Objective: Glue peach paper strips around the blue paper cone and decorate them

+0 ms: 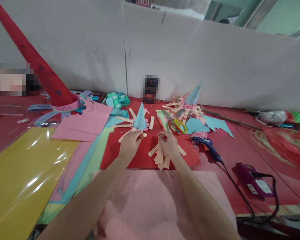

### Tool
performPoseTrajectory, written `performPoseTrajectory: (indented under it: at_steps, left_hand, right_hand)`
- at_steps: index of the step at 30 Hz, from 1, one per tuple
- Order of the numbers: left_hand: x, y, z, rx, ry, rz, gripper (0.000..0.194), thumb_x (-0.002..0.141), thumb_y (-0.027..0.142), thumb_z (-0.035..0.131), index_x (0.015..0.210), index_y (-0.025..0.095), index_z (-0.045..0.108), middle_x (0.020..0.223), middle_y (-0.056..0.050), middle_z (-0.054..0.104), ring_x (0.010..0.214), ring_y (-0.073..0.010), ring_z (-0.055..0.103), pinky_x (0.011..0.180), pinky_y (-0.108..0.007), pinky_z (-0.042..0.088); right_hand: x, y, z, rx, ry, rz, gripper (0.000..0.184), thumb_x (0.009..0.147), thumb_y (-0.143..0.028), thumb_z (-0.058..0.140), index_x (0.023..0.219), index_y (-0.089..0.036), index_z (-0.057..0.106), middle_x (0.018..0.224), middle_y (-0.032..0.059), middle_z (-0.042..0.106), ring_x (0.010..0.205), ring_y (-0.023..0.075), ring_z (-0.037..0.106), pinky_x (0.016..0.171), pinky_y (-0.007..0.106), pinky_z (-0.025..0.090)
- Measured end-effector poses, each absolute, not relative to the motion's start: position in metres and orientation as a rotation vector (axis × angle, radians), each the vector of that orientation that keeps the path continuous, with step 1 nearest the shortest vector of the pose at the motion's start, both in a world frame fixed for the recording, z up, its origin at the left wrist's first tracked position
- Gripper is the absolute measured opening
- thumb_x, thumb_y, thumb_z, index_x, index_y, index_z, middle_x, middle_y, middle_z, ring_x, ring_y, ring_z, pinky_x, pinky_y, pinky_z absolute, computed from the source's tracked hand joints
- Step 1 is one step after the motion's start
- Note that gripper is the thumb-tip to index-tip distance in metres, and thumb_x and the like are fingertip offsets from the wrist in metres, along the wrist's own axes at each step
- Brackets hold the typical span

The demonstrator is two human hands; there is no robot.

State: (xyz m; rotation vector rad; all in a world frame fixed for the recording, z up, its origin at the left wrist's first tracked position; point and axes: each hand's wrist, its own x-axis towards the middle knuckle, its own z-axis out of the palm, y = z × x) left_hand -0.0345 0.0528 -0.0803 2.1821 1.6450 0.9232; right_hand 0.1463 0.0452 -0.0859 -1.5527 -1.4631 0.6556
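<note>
Mid-frame, our left hand (130, 144) pinches a small curled cream piece (144, 135), while the flat beige paper strips (160, 156) fan down-frame from our nearer right hand (169, 144), whose grip we cannot tell.

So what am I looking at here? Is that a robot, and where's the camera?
No robot: this one picture comes from a camera worn on a person's head, looking forward and down at their bare hands. The left hand seems to pinch a small curled piece; the right hand is at some pale paper strips, its grip unclear. Also on the red table are a blue paper cone, scissors, a glue gun and a yellow sheet.
</note>
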Motion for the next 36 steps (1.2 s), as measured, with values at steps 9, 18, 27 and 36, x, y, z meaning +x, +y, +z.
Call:
performPoseTrajectory:
  at_steps: [9,18,27,36]
  left_hand:
    - [-0.042,0.052,-0.069,1.571,1.800,1.450,0.016,0.085,0.027,0.053,0.093,0.021,0.064,0.082,-0.002,0.071,0.079,-0.0174,0.067,0.068,-0.024,0.048]
    - [-0.042,0.045,-0.066,1.754,1.759,1.356,0.026,0.089,0.039,0.045,0.096,0.021,0.064,0.082,-0.002,0.070,0.067,-0.0152,0.062,0.060,-0.022,0.044]
    - [-0.038,0.048,-0.070,2.043,1.490,1.025,0.023,0.087,0.033,0.044,0.086,0.021,0.064,0.095,-0.005,0.069,0.095,-0.0212,0.062,0.081,-0.030,0.048]
    - [-0.040,0.044,-0.068,1.945,1.351,1.124,0.058,0.095,0.040,0.017,0.070,0.020,0.065,0.075,-0.006,0.071,0.089,-0.0198,0.066,0.086,-0.033,0.048]
  right_hand:
    - [0.146,0.044,-0.089,-1.560,-1.448,0.641,0.019,0.073,-0.025,0.048,0.082,-0.019,0.063,0.093,0.0063,0.063,0.084,0.0173,0.060,0.076,0.030,0.047]
    - [0.147,0.046,-0.090,-1.514,-1.345,0.697,0.021,0.078,-0.031,0.048,0.089,-0.020,0.063,0.096,0.0064,0.068,0.090,0.0192,0.062,0.082,0.033,0.047]
    - [0.149,0.046,-0.088,-1.548,-1.423,0.674,0.021,0.079,-0.034,0.049,0.089,-0.021,0.063,0.092,0.0056,0.070,0.082,0.0186,0.065,0.076,0.033,0.049]
    - [0.148,0.046,-0.091,-1.574,-1.431,0.741,0.019,0.079,-0.033,0.050,0.090,-0.024,0.062,0.085,0.0040,0.070,0.078,0.0191,0.065,0.073,0.033,0.049]
